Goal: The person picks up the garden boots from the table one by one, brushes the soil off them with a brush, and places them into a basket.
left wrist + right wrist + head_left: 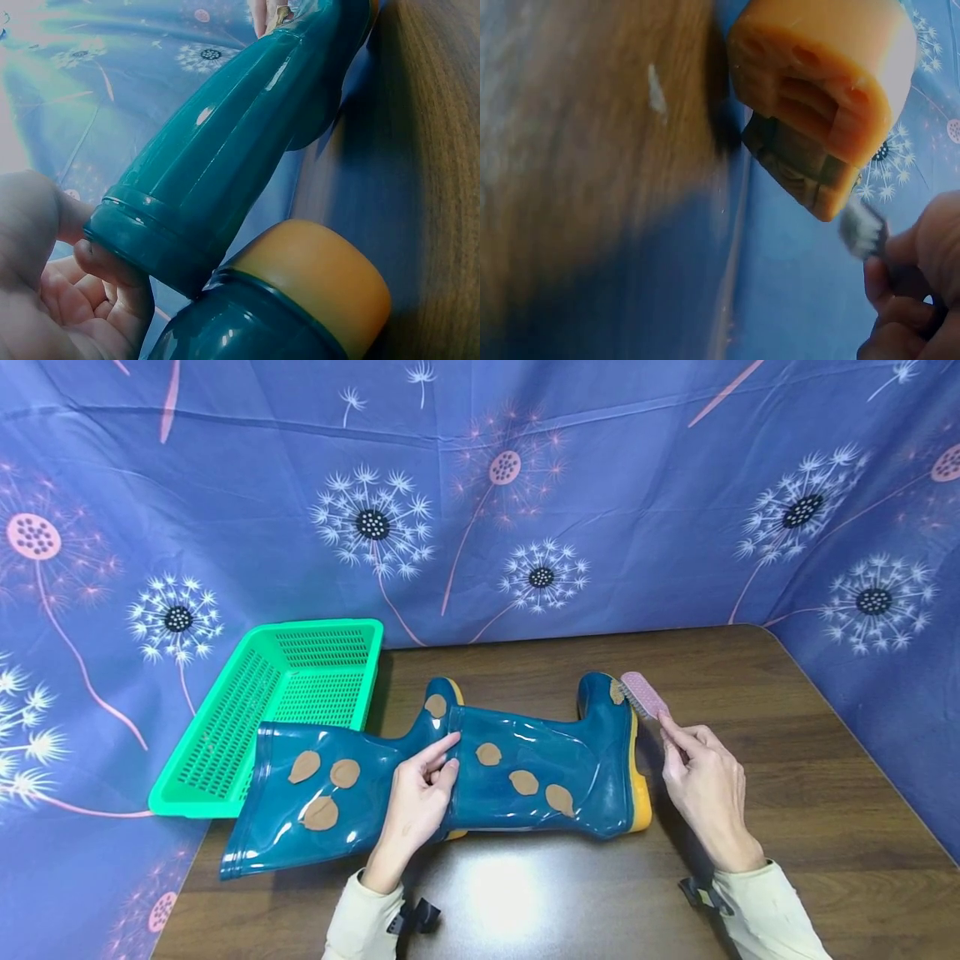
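Observation:
Two teal rubber boots with yellow soles and brown patches lie on their sides on the table. My left hand (418, 793) grips the top rim of the right-hand boot (536, 747), with thumb and fingers at the cuff in the left wrist view. That rim overlaps the foot of the left-hand boot (375, 814). A pink brush (643, 693) is pinched by the handle in my right hand (705, 781). Its bristles are right at the brown patch (617, 692) on the right-hand boot's toe. The right wrist view shows the pale bristles (861, 229) beside the yellow sole (825, 67).
A green plastic basket (375, 668) stands at the back left, partly behind the left-hand boot. The dark wooden table (810, 760) extends to the right. A blue dandelion-print cloth (637, 510) hangs along the back and sides.

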